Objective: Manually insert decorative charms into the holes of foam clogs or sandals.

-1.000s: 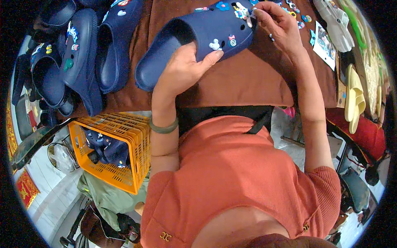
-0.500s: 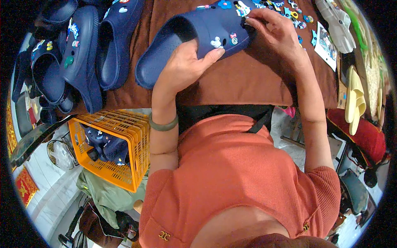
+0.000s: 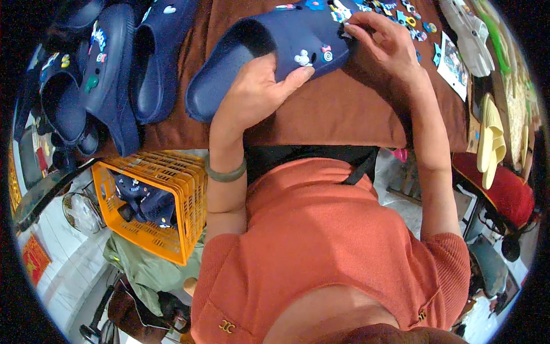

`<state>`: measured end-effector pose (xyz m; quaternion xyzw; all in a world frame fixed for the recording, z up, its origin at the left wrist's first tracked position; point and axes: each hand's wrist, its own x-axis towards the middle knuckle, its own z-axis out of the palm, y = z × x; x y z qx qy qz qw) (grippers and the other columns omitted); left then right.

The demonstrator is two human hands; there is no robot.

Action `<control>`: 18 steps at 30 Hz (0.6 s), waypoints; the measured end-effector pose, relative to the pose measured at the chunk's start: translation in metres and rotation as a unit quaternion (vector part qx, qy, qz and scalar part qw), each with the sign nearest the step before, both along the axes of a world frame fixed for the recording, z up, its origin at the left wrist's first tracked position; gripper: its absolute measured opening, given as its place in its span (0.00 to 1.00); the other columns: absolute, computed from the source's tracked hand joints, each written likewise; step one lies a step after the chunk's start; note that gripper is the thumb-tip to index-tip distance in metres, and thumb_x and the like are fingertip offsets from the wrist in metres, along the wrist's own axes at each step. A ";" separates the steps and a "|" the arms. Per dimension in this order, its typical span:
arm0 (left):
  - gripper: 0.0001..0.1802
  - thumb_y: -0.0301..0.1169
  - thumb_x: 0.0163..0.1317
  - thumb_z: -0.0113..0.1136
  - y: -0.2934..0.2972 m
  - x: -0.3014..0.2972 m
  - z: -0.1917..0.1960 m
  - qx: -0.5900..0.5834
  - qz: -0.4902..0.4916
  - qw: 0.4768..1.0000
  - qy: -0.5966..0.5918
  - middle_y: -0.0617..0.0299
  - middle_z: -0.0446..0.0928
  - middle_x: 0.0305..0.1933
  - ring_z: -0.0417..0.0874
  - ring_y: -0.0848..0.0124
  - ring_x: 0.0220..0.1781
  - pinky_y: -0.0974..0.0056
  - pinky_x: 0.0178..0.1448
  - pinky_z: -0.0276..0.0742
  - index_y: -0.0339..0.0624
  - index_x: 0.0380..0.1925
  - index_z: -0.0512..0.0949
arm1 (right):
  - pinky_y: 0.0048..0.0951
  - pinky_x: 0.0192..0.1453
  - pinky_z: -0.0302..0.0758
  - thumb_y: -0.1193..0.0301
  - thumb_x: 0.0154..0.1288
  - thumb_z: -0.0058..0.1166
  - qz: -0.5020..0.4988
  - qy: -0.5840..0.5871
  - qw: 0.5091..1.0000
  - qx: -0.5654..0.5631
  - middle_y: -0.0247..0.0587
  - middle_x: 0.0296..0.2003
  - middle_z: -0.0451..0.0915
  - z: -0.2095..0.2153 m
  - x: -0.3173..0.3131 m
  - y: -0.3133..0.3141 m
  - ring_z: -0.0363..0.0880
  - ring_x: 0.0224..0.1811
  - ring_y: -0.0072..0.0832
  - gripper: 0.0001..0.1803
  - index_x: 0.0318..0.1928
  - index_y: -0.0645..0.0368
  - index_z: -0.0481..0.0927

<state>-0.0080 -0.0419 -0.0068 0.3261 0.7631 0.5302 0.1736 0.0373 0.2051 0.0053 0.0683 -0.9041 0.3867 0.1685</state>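
At the far left I see a row of dark blue clogs (image 3: 123, 74) lying side by side on the brown cloth-covered table (image 3: 344, 114), some with small coloured charms on their tops. Nearer, below the table edge on the left, an orange plastic crate (image 3: 166, 200) stands on the floor with more dark blue footwear inside it.

My left hand (image 3: 252, 94), a green bangle (image 3: 226, 174) on its wrist, is closed around the side of a navy clog (image 3: 269, 54), thumb laid across the upper just beside two small charms. The clog is held tilted above the table, its opening facing left and its toe to the right, in the far middle of the scene.

My right hand (image 3: 387, 49) is at the clog's toe end, fingertips pinched against the upper where a cluster of charms sits; I cannot tell whether a charm is between the fingers.

Further right, loose coloured charms (image 3: 418, 23) are scattered on the cloth, with a printed card (image 3: 452, 63) beside them. At the far right lie a grey clog (image 3: 470, 34) and a pale yellow pair (image 3: 490, 146).
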 end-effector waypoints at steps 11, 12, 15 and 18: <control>0.21 0.38 0.62 0.62 0.000 0.000 -0.001 -0.053 -0.016 0.997 -0.056 0.56 0.82 0.46 0.80 0.70 0.47 0.63 0.55 0.74 0.35 0.49 0.77 | 0.24 0.43 0.75 0.73 0.65 0.58 -0.055 -0.040 0.995 -0.077 0.40 0.33 0.83 -0.002 0.003 -0.007 0.80 0.36 0.22 0.08 0.41 0.65 0.80; 0.21 0.38 0.62 0.62 0.001 0.001 -0.002 -0.050 -0.012 0.998 -0.041 0.56 0.82 0.45 0.80 0.70 0.47 0.63 0.54 0.75 0.35 0.49 0.77 | 0.23 0.43 0.75 0.73 0.65 0.57 -0.048 -0.042 0.995 -0.080 0.39 0.33 0.83 0.001 0.004 -0.006 0.79 0.36 0.21 0.08 0.42 0.65 0.80; 0.20 0.38 0.63 0.62 -0.001 0.001 0.001 -0.026 -0.020 0.999 -0.014 0.56 0.82 0.45 0.80 0.70 0.47 0.63 0.54 0.74 0.34 0.48 0.77 | 0.21 0.42 0.74 0.72 0.66 0.56 -0.019 -0.003 0.999 -0.027 0.36 0.32 0.82 -0.005 -0.003 0.010 0.78 0.36 0.20 0.08 0.42 0.64 0.79; 0.19 0.36 0.63 0.61 -0.001 0.001 0.003 0.011 -0.013 0.998 -0.061 0.56 0.82 0.46 0.81 0.69 0.47 0.64 0.54 0.74 0.33 0.47 0.78 | 0.19 0.42 0.73 0.71 0.66 0.58 -0.058 -0.047 0.989 -0.130 0.32 0.32 0.81 0.001 -0.004 0.004 0.77 0.35 0.18 0.09 0.42 0.64 0.80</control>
